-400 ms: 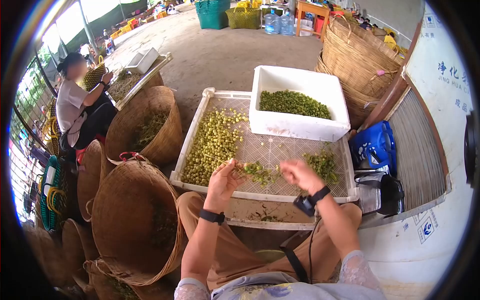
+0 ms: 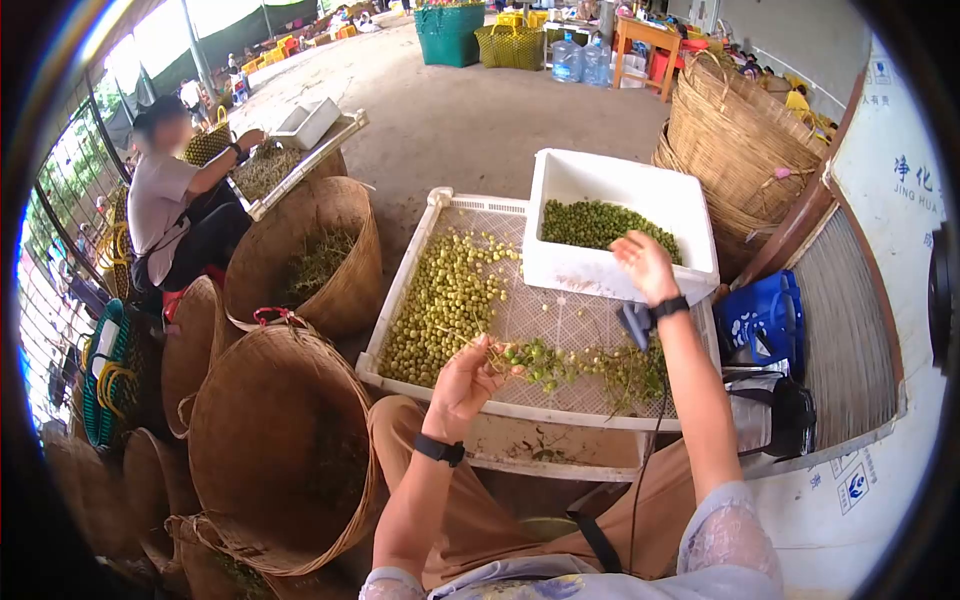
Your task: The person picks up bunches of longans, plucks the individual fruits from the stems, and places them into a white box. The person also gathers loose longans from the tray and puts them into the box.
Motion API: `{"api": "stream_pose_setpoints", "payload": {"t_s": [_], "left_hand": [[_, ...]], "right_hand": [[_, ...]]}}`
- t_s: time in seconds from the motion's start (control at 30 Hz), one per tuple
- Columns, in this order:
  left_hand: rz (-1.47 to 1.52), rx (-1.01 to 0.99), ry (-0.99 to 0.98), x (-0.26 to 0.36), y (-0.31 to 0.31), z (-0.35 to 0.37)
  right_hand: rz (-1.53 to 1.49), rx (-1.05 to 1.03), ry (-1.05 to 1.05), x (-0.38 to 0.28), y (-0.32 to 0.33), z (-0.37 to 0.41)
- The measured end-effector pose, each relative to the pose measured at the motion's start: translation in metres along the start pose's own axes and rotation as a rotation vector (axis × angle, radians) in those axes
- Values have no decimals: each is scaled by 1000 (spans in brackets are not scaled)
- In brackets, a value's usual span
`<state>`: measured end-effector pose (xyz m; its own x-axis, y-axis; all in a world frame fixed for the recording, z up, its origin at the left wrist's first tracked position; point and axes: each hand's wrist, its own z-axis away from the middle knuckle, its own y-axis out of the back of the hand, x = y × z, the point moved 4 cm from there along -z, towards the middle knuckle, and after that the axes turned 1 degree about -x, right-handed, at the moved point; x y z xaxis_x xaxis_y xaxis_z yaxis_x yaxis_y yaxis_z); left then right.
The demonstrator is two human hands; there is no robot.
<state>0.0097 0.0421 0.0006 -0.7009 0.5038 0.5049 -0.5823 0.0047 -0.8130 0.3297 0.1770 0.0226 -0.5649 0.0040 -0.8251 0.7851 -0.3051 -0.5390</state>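
- Our left hand [image 2: 465, 385] is pinched shut on a leafy sprig [image 2: 520, 355] with small green fruit on it, thumb and fingers closed on the stem end. It sits just over the near edge of the tray [image 2: 560, 315].
- Our right hand [image 2: 645, 265] is up at the near wall of the white box [image 2: 690, 200], palm down, fingers loosely spread. We honestly can't tell if there's a tiny fruit in there.
- Black band [image 2: 440, 450] on the left wrist, and a dark strap with a gadget [image 2: 640, 320] on the right one.
- The sprig lies across the tray mesh, pointing right toward a messy heap of stems [image 2: 630, 370].
- The left half of the tray holds a spread of yellow-green fruit [image 2: 445, 295], loose and off the stem.
- The box sits on the tray's far right corner, with darker green fruit [image 2: 600, 222] inside.
- There's a big woven basket [image 2: 270, 440] just left of our knee, and another basket [image 2: 320, 250] with greenery behind it.
- A blue bag [image 2: 765, 310] is right of the tray.
- A second person [image 2: 170, 200] sits further left at their own tray.
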Motion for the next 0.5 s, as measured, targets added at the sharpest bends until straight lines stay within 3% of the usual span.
{"api": "stream_pose_setpoints", "payload": {"t_s": [0.03, 0.1, 0.13, 0.27, 0.5], "left_hand": [[7, 6, 10, -1, -1, 2], [43, -17, -19, -6, 5, -2], [30, -38, -28, -5, 2, 0], [8, -91, -32, -6, 1, 6], [-26, -86, -28, -14, -9, 17]], "right_hand": [[239, -264, -48, 6, -24, 35], [569, -458, -174, 30, -49, 103], [595, -560, -215, 44, -51, 122], [676, -661, -280, 58, -55, 174], [795, -647, -47, 63, -47, 189]]}}
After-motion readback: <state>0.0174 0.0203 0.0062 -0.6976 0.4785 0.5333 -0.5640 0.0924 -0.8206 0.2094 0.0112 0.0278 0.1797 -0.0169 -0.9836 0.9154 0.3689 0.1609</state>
